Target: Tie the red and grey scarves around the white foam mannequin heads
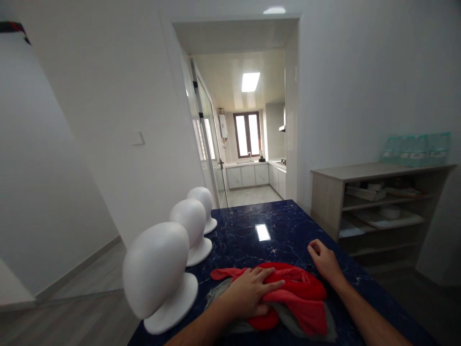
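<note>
A heap of red and grey cloth (298, 283) lies crumpled near the front of the dark blue marbled table (241, 240). My left hand (252, 290) rests on top of it, fingers spread and flat against the red fabric. To the right of the heap is my right hand (324, 259), its fingers curled in towards the thumb, with nothing visible in them. Along the table's left edge, three white foam mannequin heads stand upright in a row: a near one (158, 269), a middle one (189, 221) and a far one (200, 199).
A wooden shelf unit (327, 192) stands beyond the table on the right, with a pack of water bottles (416, 150) on top and trays and papers inside. Behind the table, a doorway with a glass door (207, 120) leads to a kitchen.
</note>
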Demonstrator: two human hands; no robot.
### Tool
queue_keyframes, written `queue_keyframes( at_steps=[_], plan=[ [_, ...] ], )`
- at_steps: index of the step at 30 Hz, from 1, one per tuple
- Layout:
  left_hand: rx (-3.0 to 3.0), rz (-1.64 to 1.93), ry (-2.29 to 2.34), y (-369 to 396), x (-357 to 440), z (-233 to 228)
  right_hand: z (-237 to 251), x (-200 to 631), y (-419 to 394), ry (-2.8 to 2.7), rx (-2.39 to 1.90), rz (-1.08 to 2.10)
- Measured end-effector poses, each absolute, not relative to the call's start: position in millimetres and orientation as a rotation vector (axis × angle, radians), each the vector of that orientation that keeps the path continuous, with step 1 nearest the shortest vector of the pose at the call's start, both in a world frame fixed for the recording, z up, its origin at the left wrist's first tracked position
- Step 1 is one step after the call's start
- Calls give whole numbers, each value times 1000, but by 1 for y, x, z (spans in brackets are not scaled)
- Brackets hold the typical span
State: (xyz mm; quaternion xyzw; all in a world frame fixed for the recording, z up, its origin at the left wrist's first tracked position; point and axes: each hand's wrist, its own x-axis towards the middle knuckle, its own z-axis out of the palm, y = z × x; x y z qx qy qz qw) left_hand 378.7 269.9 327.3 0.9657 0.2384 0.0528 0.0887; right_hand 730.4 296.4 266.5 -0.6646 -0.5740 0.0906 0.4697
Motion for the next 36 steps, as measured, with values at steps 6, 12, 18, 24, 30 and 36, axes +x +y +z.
queue_keyframes(
  at_steps=[6, 12, 18, 24, 30, 36],
  plan=[
    [2932, 281, 1008, 333, 405, 316, 265, 730, 301, -1433, -1613, 248],
    [2573, 308, 1859, 420, 420, 324, 258, 731, 308, -1509, -1647, 184],
    [2096, 349, 2417, 483, 403, 343, 256, 729, 310, -1533, -1691, 179],
    [2701, 192, 1924, 484, 396, 312, 256, 729, 310, -1558, -1712, 189],
    [2693, 24, 1956, 475, 364, 308, 257, 728, 309, -1567, -1737, 177],
    [2758, 132, 1985, 446, 356, 325, 253, 730, 313, -1566, -1696, 182]
  ],
)
